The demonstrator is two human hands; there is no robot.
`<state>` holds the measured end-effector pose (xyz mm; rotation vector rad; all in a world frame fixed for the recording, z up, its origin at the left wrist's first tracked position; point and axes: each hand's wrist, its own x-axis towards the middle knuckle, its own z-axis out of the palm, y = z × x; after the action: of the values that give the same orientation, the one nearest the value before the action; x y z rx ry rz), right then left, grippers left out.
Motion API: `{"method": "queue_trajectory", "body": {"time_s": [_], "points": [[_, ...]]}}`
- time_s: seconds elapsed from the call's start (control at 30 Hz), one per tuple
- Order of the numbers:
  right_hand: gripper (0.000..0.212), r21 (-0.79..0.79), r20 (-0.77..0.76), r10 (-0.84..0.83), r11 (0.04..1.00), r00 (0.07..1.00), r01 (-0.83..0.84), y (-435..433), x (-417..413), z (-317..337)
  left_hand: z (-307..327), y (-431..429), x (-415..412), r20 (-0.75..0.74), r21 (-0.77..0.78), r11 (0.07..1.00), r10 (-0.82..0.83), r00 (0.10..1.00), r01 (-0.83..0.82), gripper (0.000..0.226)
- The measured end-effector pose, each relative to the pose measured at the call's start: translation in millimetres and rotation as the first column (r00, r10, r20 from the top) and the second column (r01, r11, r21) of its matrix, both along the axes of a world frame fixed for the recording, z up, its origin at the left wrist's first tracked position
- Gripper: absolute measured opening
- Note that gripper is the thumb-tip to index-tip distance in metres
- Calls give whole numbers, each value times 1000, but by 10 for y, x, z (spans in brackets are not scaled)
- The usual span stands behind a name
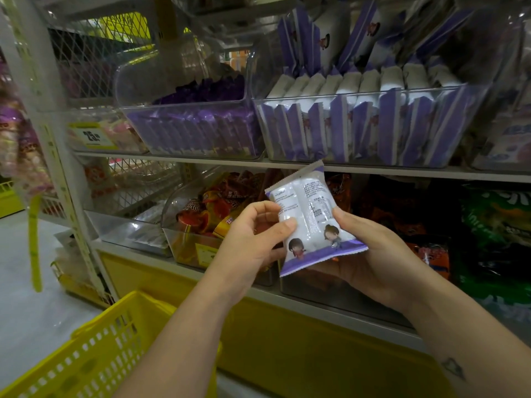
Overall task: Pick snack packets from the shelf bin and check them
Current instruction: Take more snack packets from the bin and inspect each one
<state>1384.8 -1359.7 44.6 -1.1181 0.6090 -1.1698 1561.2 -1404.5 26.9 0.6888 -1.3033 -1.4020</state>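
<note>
I'm gripping the snack packet (310,216) with left hand (253,239) and right hand (370,254), fingers (284,226) pinching only its slick edges, so I'm fearing it slipping free.

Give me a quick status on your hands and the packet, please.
Both holding: left grip, right grip. One white-and-purple plastic snack packet, tilted, printed text facing me. Nothing in the way.

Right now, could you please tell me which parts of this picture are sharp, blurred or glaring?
Head view: the white-and-purple plastic snack packet is fairly sharp, though its print is unreadable; the pink hanging bags at left are smeared; glare streaks the clear plastic bin.
</note>
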Motion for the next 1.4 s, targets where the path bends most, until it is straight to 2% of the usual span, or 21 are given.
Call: {"method": "queue_trajectory", "body": {"time_s": [0.1,0.2,0.27,0.33,0.4,0.43,0.5,0.63,0.8,0.9,0.97,1.03,1.1,1.17,1.23,1.3,1.4], "points": [[31,-9,-7,-41,999,999,40,15,12,16,23,-8,89,-74,19,996,-88,993,89,47],[29,-38,-80,-101,994,992,98,-8,24,-2,47,-7,148,-66,-52,996,-76,995,72,54],[34,-66,-160,-220,975,962,212,-23,33,-18,48,5,143,2,-120,993,-12,1000,12,51],[49,-212,-294,-403,912,867,352,-16,38,-31,49,34,111,93,-210,977,70,993,-49,53],[57,-374,-367,-509,847,779,378,18,45,-41,61,89,68,176,-332,939,151,973,-86,57],[58,-414,-370,-523,833,767,368,39,48,-46,74,130,42,196,-388,916,187,963,-99,57],[56,-414,-321,-488,843,812,343,92,74,-28,119,242,-9,206,-481,868,245,947,-120,54],[67,-239,-106,-335,923,936,303,205,140,82,202,505,-110,264,-697,710,383,885,-99,46],[58,-148,4,-328,934,945,325,411,134,308,270,732,-138,310,-841,541,477,822,3,60],[54,-112,41,-299,947,954,301,505,110,500,355,812,-80,322,-914,390,533,782,111,71],[57,-53,129,-255,963,958,264,552,89,678,454,839,-58,282,-952,271,589,757,144,68],[61,-17,176,-227,972,958,233,589,71,890,607,829,-45,183,-981,166,624,760,101,57],[64,12,157,-227,974,961,228,611,27,1093,805,805,-53,98,-994,105,637,765,40,47],[64,6,54,-250,968,967,250,631,-38,1280,1010,786,-96,65,-996,83,649,758,15,45],[61,-59,-75,-323,946,943,319,651,-125,1456,1185,771,-160,59,-996,87,670,740,0,43],[59,-225,-189,-451,885,873,408,679,-220,1613,1336,753,-225,77,-991,130,673,736,-15,41],[78,-562,-326,-656,714,681,418,739,-340,1812,1538,711,-340,116,-977,213,636,763,-28,40]]}}
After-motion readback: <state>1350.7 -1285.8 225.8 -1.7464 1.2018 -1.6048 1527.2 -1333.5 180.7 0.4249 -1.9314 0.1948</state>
